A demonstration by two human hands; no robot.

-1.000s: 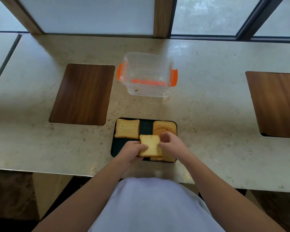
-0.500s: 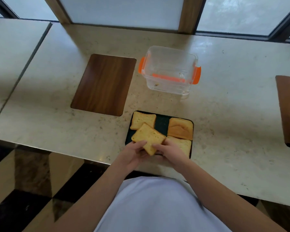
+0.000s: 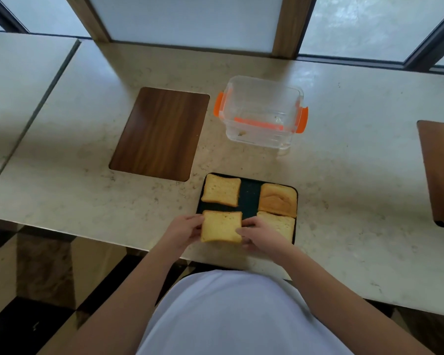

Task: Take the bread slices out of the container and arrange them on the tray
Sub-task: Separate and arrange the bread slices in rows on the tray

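Four bread slices, head view, placed by the tray (image 3: pixel 249 198). Far-left slice (image 3: pixel 221 190), far-right slice (image 3: pixel 277 200) and near-right slice (image 3: pixel 280 224) lie flat on it. Near-left slice (image 3: pixel 221 226): pinched between our left hand (image 3: pixel 183 233) and right hand (image 3: pixel 260 234), at its near-left corner. Container (image 3: pixel 262 112), beyond the tray: only crumbs. We judge this the final placement; next, lower squarely and let go.
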